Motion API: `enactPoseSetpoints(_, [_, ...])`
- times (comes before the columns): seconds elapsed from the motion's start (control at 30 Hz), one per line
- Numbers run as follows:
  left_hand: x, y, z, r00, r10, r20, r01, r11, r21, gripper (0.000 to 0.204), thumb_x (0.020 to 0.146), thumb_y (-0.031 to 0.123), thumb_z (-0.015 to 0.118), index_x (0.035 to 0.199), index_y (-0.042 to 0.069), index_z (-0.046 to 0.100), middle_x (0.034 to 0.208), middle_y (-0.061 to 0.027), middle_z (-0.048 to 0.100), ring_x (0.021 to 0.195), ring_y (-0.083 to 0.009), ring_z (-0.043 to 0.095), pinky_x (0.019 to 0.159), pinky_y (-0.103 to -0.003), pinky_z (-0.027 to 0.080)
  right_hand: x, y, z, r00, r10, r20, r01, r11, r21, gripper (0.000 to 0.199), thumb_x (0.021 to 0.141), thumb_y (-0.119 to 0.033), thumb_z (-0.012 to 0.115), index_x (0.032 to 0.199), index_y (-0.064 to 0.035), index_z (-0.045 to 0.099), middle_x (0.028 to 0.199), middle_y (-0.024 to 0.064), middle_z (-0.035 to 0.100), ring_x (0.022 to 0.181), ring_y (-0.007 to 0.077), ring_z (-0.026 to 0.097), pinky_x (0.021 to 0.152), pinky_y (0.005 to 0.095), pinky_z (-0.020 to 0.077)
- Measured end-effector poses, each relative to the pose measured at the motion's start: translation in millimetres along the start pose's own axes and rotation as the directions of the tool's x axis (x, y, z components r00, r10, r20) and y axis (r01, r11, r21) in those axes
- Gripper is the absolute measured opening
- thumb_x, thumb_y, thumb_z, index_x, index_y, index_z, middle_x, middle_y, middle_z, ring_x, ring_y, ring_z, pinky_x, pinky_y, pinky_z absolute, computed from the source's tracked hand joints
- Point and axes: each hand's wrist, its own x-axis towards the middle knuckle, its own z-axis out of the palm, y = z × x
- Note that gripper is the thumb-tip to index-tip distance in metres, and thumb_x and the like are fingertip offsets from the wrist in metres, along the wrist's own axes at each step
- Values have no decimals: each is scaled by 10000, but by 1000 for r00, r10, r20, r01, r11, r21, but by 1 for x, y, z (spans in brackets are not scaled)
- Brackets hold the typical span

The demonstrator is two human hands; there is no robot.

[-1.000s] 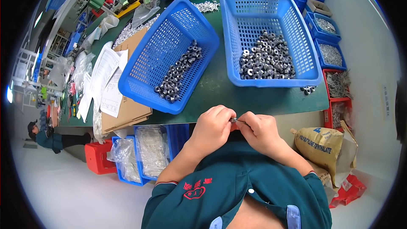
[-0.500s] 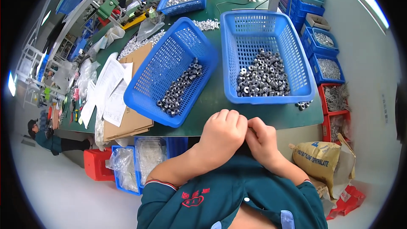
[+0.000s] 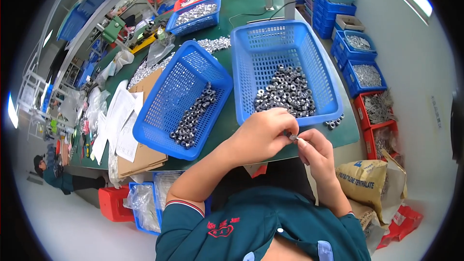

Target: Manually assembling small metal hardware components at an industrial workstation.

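Left hand [image 3: 267, 134] and right hand [image 3: 319, 153] pinch a metal part [image 3: 293, 137] between them, nearer me than the right basket [image 3: 323, 118].

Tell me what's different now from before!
The left hand and right hand moved forward and rightward, toward the right basket. Between them shows a small metal piece, not visible half a second ago. Staying put: that basket, the left basket, their metal rings.
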Motion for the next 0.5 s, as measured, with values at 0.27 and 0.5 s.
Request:
enactPoseSetpoints(0.27, [-12, -11, 8, 967, -248, 64, 253, 880, -402, 131, 797, -16, 712, 913, -15, 651, 838, -77, 625, 758, -128, 626, 687, -283, 510, 3, 3, -4, 998, -12, 62, 14, 1000, -23, 107, 978, -114, 547, 960, -10, 566, 668, -19, 526, 551, 35, 446, 481, 203, 328])
enactPoseSetpoints(0.5, [-22, -14, 9, 958, -277, 71, 284, 899, -334, 145, 819, -4, 728, 940, -26, 653, 843, -25, 619, 773, -75, 594, 701, -236, 499, 7, 16, 3, 967, 224, 118, -250, 918, 307, 124, 977, -148, 545, 923, -37, 557, 607, -15, 472, 479, 56, 381, 445, 221, 283])
